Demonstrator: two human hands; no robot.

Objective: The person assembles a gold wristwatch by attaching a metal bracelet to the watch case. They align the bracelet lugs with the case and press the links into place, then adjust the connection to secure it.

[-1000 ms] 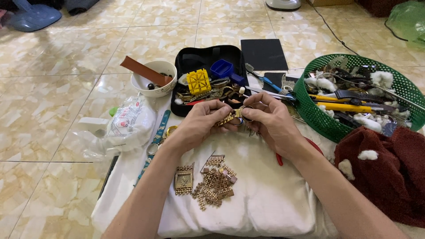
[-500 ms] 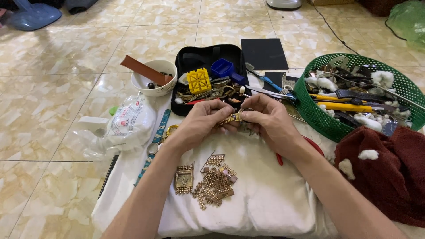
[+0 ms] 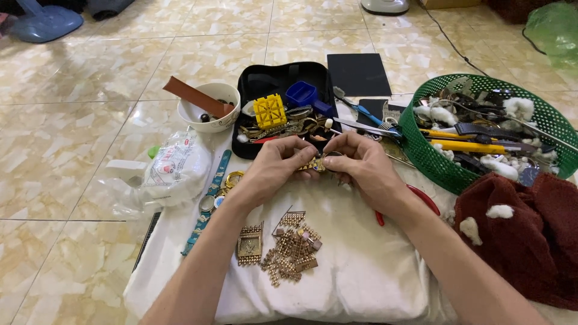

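Right now the gold watch band piece (image 3: 314, 164) sits pinched between both sets of my fingers, long axis left to right, just in front of the black tool case (image 3: 283, 81). My left hand (image 3: 274, 167) clamps its left end; my right hand (image 3: 361, 165) grips the right end, equally near. Below, loose gold links (image 3: 289, 253) lie on the white cloth (image 3: 361, 271).

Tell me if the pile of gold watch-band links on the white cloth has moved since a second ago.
No. The pile of gold links lies in the same spot on the white cloth, just right of the square gold piece, as before.
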